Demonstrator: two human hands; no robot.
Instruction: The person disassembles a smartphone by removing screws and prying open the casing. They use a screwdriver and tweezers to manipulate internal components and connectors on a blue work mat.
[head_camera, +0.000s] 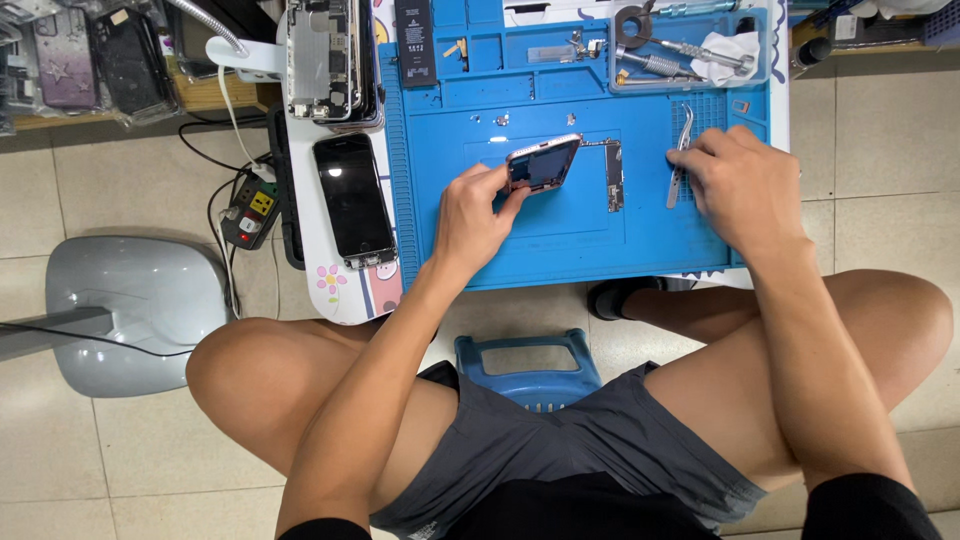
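A small phone housing, pale metal at the rim with a dark bluish inside, is held tilted above the blue work mat, one edge raised off it. The left hand grips it, thumb and fingers closed on its lower left corner. Just right of it a narrow circuit board lies flat on the mat, apart from the housing.

The right hand rests on the mat's right side with its fingers curled down; they touch the metal tweezers lying there (whether they actually pinch them cannot be told).

The mat covers most of a small white counter with cartoon flower prints along its near edge. Left of the mat a dark-screened phone lies face up, and above it sits an opened phone body. At the mat's far edge a clear tray holds screwdrivers and a white cloth, with a black battery to its left.

The floor is pale beige tile. A power strip with cables lies beside the counter, a grey lamp base stands further left, and a blue plastic stool shows between the person's knees.
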